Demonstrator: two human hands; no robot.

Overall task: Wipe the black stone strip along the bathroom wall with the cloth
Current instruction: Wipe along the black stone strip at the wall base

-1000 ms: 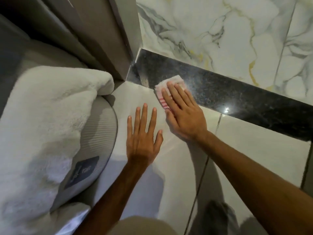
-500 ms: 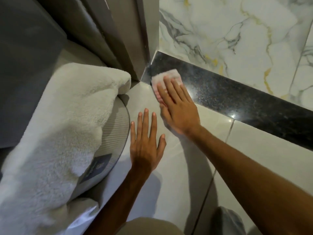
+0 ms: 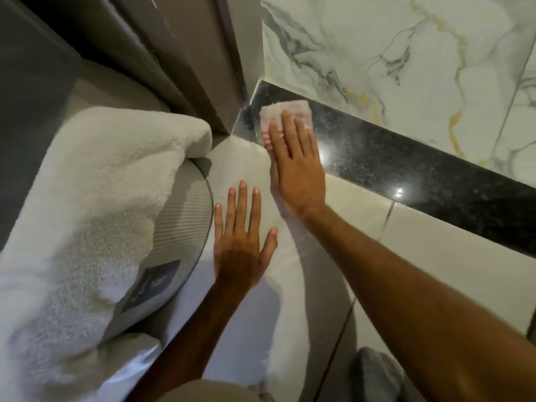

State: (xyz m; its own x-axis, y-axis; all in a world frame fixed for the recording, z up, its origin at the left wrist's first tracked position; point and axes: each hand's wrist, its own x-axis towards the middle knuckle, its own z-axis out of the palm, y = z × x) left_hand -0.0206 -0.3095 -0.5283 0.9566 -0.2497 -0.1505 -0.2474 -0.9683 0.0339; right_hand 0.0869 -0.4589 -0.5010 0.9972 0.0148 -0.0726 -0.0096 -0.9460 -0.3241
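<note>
A glossy black speckled stone strip (image 3: 406,166) runs diagonally from the door corner to the right edge, between the pale floor tile and the marble wall. A small pink-and-white cloth (image 3: 285,111) lies on the strip's left end, close to the corner. My right hand (image 3: 295,166) presses flat on the cloth, fingers extended over it, covering its lower half. My left hand (image 3: 242,242) rests flat on the floor tile below and to the left, fingers spread, holding nothing.
A fluffy white towel (image 3: 87,213) drapes over a round ribbed grey object (image 3: 179,221) at left. A brown door frame (image 3: 203,68) meets the strip's corner. White marble wall (image 3: 406,53) with grey and gold veins stands behind. A grey fabric item (image 3: 377,375) lies at the bottom right.
My right hand has slid the cloth up and left along the strip toward the door corner. My left hand has stayed flat on the tile.
</note>
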